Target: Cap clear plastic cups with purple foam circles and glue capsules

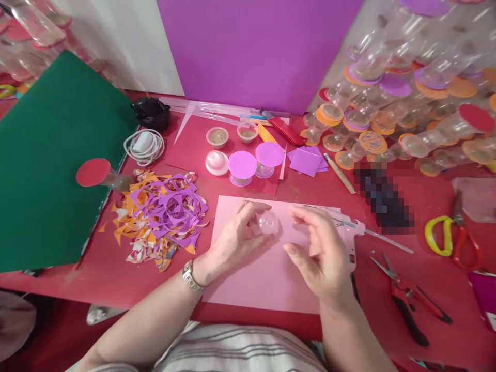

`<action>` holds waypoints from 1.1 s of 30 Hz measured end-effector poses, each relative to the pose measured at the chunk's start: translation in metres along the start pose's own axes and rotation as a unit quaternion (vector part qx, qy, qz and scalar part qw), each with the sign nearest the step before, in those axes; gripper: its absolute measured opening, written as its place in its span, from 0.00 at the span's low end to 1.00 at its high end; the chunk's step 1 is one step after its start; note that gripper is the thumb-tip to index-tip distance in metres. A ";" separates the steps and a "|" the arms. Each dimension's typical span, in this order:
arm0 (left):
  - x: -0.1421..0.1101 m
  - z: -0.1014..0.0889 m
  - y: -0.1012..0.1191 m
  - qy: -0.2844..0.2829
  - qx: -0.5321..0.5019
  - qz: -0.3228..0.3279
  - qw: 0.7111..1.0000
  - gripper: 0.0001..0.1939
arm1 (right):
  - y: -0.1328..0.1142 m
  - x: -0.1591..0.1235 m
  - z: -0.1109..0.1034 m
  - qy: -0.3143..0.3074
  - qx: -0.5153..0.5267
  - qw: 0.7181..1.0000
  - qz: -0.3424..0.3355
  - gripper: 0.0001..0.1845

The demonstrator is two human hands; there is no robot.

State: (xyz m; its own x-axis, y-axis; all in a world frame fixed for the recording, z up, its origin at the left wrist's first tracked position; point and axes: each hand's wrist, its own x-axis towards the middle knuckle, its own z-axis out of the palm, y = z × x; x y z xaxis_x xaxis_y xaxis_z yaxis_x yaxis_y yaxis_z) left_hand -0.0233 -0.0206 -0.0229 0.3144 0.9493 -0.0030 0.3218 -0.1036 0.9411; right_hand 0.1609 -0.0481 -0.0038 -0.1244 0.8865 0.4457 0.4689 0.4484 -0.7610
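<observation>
Over the pink sheet (248, 279), my left hand (241, 230) is closed around a small clear plastic cup (268, 223), its thumb on the near side. My right hand (320, 248) hovers just to the right with thumb and fingers apart, holding nothing. Partly hidden behind it lies a white glue gun (351, 235) with a small red light and a clear glue stick (389, 242) in its back. Farther off stand two cups topped with purple discs (242, 165), a clear domed cup (217, 162) and two open cups of brownish grains (217, 137).
Purple and orange paper scraps (170, 206) heap at left beside a green board (58, 170). On the right lie red-handled pruners (411, 294), scissors (451, 237) and a cutter (340, 173). Clear bottles (372, 103) are stacked behind. Purple squares (306, 160) lie near them.
</observation>
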 end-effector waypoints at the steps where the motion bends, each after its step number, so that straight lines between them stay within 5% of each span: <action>1: 0.000 0.000 0.000 0.002 0.004 0.004 1.000 0.20 | -0.005 -0.002 -0.010 0.014 -0.006 1.000 0.013 0.21; 7: 0.002 -0.003 0.002 0.025 0.030 0.001 0.999 0.19 | 0.004 -0.037 -0.072 0.112 -0.111 0.977 0.146 0.14; 12: 0.002 -0.004 0.006 0.026 0.022 -0.008 0.999 0.18 | 0.042 -0.077 -0.097 0.124 -0.168 0.924 0.320 0.25; 19: 0.004 -0.002 0.002 0.024 0.033 -0.015 0.999 0.18 | 0.049 -0.078 -0.090 0.053 -0.186 0.894 0.404 0.31; 33: 0.007 0.002 -0.002 -0.006 0.052 -0.022 0.998 0.19 | 0.047 -0.053 -0.080 0.004 -0.234 0.854 0.465 0.21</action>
State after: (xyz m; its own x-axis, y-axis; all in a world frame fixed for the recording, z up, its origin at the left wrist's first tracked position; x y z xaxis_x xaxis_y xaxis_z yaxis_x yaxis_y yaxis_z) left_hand -0.0196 -0.0143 -0.0256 0.3079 0.9502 -0.0485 0.4268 -0.0924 0.8996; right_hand 0.2595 -0.0831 -0.0252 0.4973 0.8323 -0.2447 0.6597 -0.5460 -0.5164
